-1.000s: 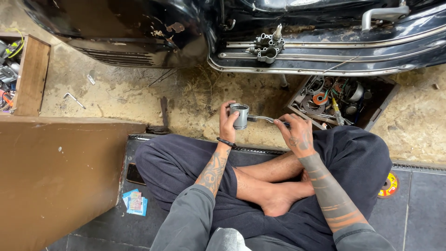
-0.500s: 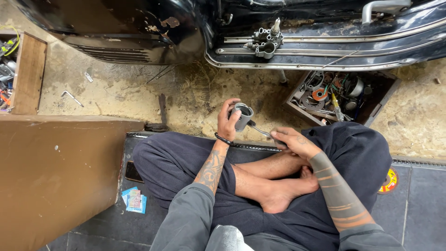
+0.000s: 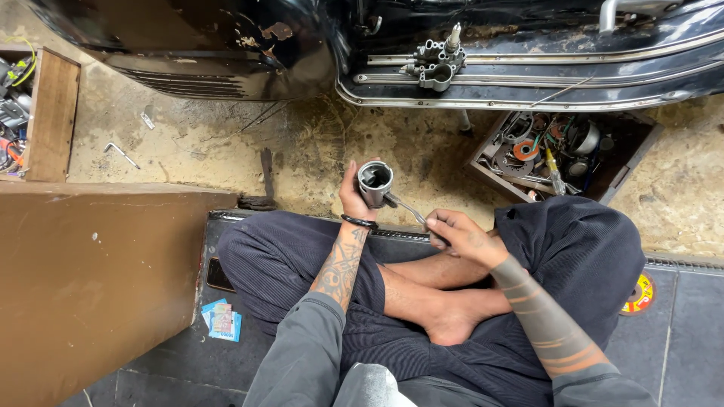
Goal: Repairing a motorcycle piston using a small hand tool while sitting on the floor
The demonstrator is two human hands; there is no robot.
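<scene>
Metal cylinder (image 3: 375,182) gripped in left hand (image 3: 354,197), above lap.

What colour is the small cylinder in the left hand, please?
Silver-grey metal cylinder, dark inside; head view.

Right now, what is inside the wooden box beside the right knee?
The open wooden box holds jumbled metal parts, an orange ring and a yellow-handled tool; lower layers are covered.
</scene>
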